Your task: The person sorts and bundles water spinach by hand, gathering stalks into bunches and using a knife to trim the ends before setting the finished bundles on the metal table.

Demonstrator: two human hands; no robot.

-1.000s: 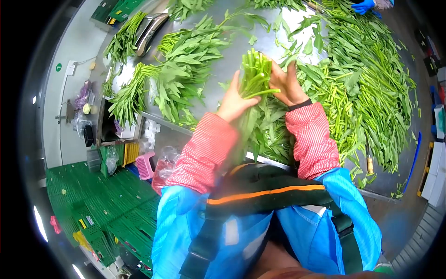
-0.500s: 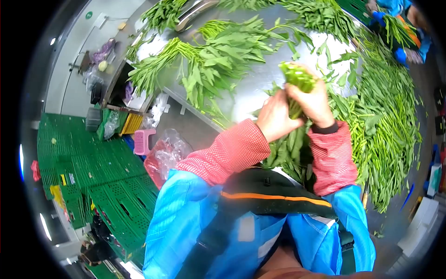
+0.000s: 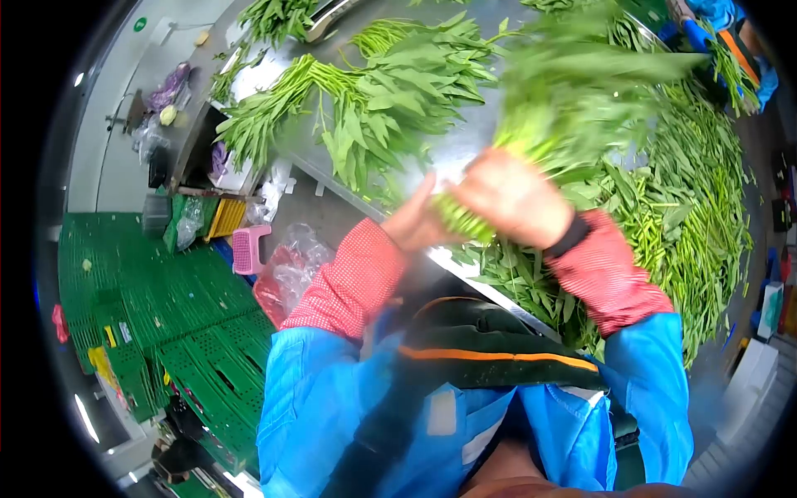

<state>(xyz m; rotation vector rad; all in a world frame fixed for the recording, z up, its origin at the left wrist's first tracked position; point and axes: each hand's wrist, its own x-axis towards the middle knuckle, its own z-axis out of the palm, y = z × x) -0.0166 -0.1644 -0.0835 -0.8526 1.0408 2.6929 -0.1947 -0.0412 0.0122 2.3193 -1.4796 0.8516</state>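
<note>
My right hand [image 3: 516, 197] is wrapped round the stems of a bunch of water spinach [image 3: 573, 108]. Its leaves fan out away from me, blurred by motion, and the cut stem ends [image 3: 466, 217] point back toward my left. Close against those ends is my left hand [image 3: 418, 217], thumb spread apart and the other fingers partly hidden behind the stems. Beyond my hands, tied-looking bundles of water spinach [image 3: 374, 91] lie on the metal table [image 3: 365, 203]. A large loose heap of the same greens [image 3: 689, 207] spreads along the right side.
Green plastic crates [image 3: 207, 357] stand at the left, near a pink stool [image 3: 247, 249] and a red basket with clear plastic bags [image 3: 290, 266]. At the far right corner, another person in blue [image 3: 722, 17] holds greens. The table's metal edge runs just before my body.
The bunch has swung from leaves toward me to leaves pointing away, stem ends now toward me. My left hand has come off the stems to beside their ends, moving left.
</note>
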